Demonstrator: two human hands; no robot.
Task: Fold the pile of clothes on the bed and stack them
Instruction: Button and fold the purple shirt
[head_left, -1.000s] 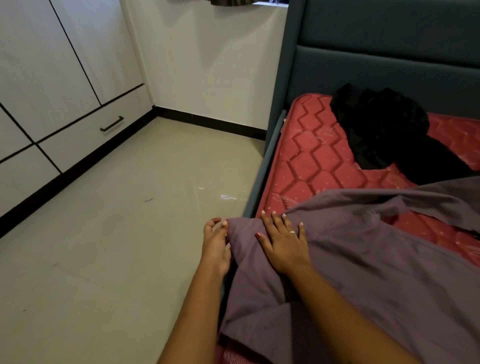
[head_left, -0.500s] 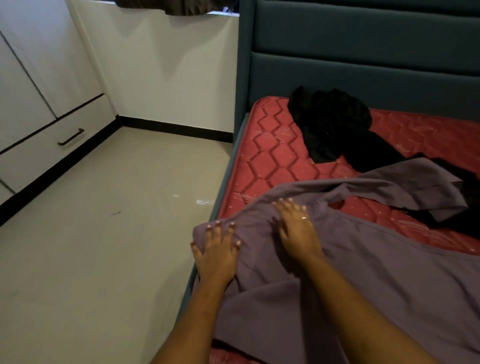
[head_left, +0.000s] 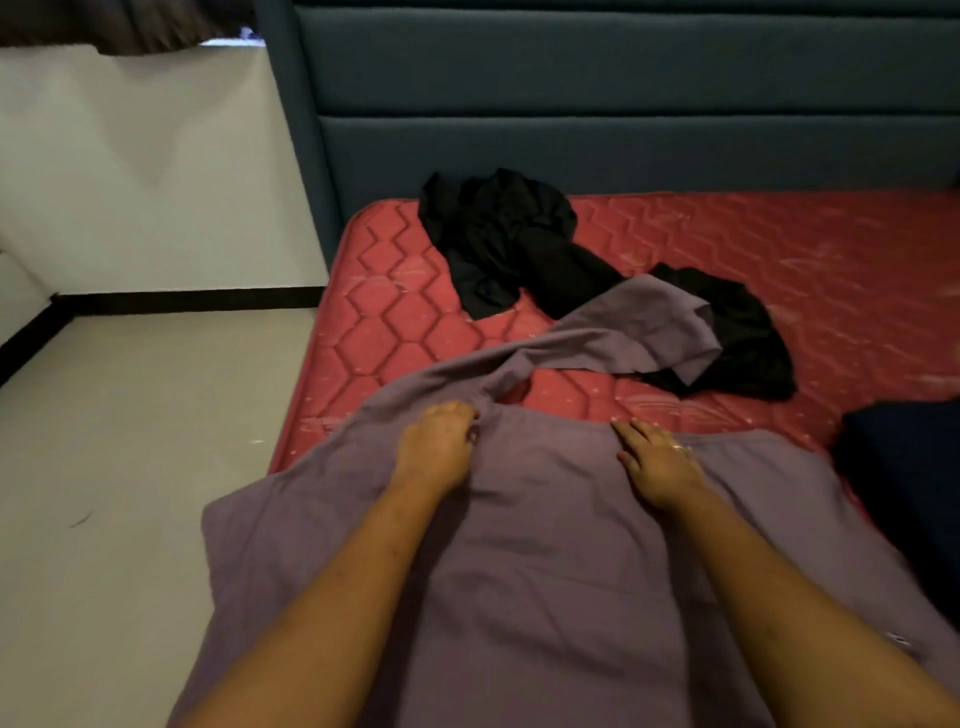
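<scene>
A purple garment (head_left: 545, 545) lies spread over the near part of the red mattress (head_left: 415, 322), its left side hanging over the bed edge. One sleeve (head_left: 649, 332) trails toward the far right. My left hand (head_left: 436, 452) has its fingers curled into the fabric at the garment's top edge. My right hand (head_left: 657, 460) lies flat on the same edge, fingers straight. A crumpled heap of black clothes (head_left: 509, 239) sits near the headboard, and more black cloth (head_left: 743, 338) lies under the sleeve's end.
A dark navy item (head_left: 909, 478) lies at the right edge of the mattress. The teal padded headboard (head_left: 623, 104) stands behind the bed. Pale tiled floor (head_left: 130, 467) runs along the left side, ending at a wall with a black skirting.
The view has swung right toward the bed. Both hands slid right along the garment's top edge and now sit wider apart. The left hand's fingers went from flat to curled.
</scene>
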